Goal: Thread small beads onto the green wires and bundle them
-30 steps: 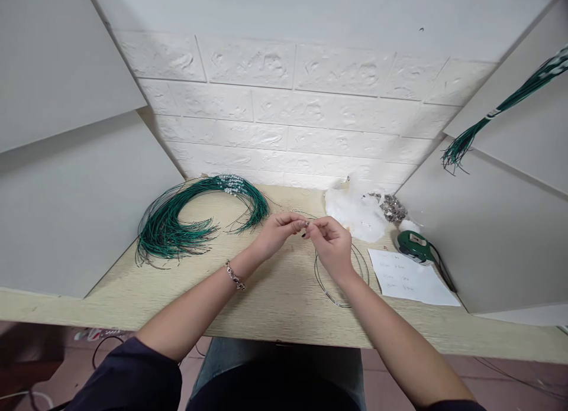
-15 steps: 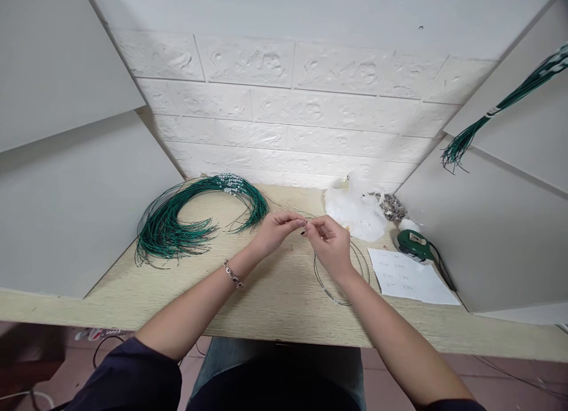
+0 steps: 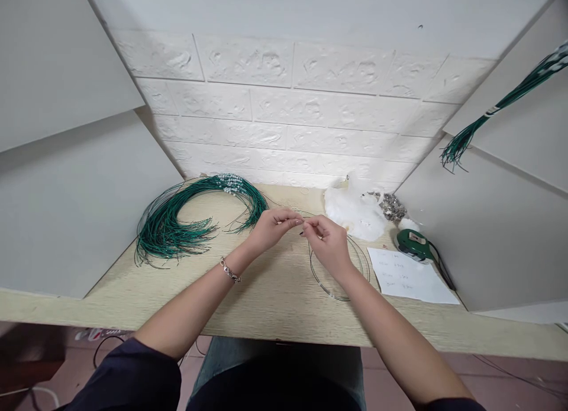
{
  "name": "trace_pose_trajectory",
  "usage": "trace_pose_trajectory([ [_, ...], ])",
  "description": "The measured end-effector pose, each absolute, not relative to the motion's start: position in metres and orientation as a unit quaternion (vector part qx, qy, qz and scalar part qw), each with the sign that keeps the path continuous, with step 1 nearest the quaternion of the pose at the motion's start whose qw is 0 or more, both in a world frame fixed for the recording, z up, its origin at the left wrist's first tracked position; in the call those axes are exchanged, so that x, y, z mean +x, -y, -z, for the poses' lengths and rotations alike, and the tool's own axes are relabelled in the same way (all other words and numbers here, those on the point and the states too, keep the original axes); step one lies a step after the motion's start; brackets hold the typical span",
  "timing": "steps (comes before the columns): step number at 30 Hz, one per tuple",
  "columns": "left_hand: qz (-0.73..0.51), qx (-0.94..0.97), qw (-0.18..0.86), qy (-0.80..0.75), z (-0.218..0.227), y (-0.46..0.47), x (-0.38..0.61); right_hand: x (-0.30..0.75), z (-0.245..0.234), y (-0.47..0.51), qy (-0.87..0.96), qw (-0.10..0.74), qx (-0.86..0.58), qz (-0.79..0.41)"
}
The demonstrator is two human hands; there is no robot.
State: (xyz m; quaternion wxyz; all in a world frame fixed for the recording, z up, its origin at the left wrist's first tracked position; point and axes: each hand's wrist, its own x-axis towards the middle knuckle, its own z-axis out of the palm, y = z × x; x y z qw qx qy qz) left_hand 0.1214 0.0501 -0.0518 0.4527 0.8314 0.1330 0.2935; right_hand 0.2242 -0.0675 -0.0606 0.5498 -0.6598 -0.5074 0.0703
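My left hand (image 3: 271,229) and my right hand (image 3: 325,242) meet above the middle of the wooden table (image 3: 275,293), fingertips pinched together on one end of a thin green cord (image 3: 339,281). The cord loops down in a ring on the table under my right wrist. What small piece sits between the fingertips is too small to make out. A bracelet is on my left wrist.
A curved bundle of green cords (image 3: 186,219) with white beads lies at the left back. A white plastic bag (image 3: 355,213), a pile of small metal parts (image 3: 393,207), a green tool (image 3: 412,244) and a paper sheet (image 3: 410,278) lie right. More green cords (image 3: 497,109) hang on the right panel.
Both hands have shifted slightly left and nearer the table, still pinched together. The cord loop moved a little with them.
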Motion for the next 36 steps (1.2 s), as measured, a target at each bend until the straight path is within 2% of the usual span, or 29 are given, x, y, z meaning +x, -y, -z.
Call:
trace_pose_trajectory([
  [12, -0.288, 0.833, 0.446, -0.156, 0.051, -0.051, 0.122, 0.223, 0.063, 0.061, 0.436, 0.612, -0.634, -0.185],
  [22, -0.284, 0.897, 0.325, -0.095, 0.055, -0.054, 0.122, 0.23, 0.069, 0.061, 0.507, 0.52, -0.684, -0.072],
  [30, -0.256, 0.913, 0.304, -0.097, 0.052, -0.054, 0.121, 0.234, 0.071, 0.061, 0.578, 0.45, -0.68, 0.021],
  [33, -0.242, 0.907, 0.321, -0.124, 0.053, -0.053, 0.121, 0.235, 0.072, 0.06, 0.577, 0.452, -0.679, 0.028],
  [36, -0.249, 0.888, 0.358, -0.147, 0.053, -0.051, 0.122, 0.233, 0.072, 0.059, 0.538, 0.501, -0.677, -0.032],
])
